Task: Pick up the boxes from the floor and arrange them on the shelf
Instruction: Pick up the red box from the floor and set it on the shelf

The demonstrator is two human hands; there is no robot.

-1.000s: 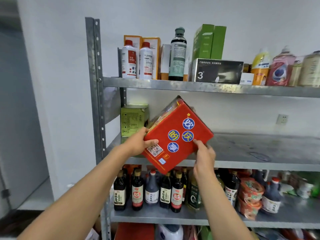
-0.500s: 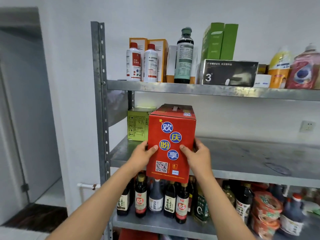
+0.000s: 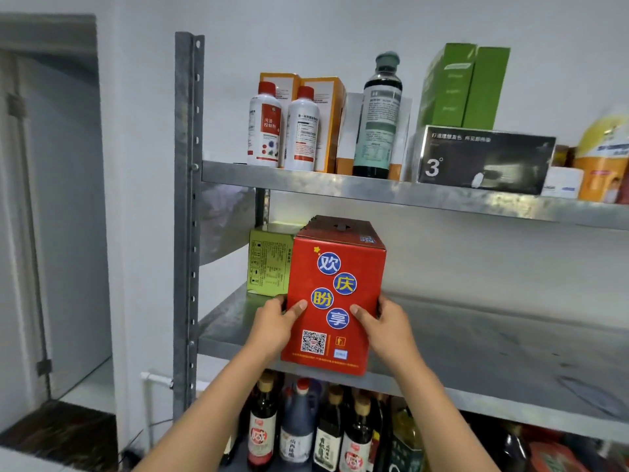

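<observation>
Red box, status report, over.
Both hands, left and right, grip red box upright at middle shelf front edge. Green box close behind on its left; shelf right bare.

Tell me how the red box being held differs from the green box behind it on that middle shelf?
The red box is bright red with blue round badges and a QR code; the green box is olive green with small dark print. The red box looks larger and sits nearer the shelf's front edge, the green box farther back by the post. The left hand and right hand grip the red box; nothing holds the green one. Both stand upright.
</observation>
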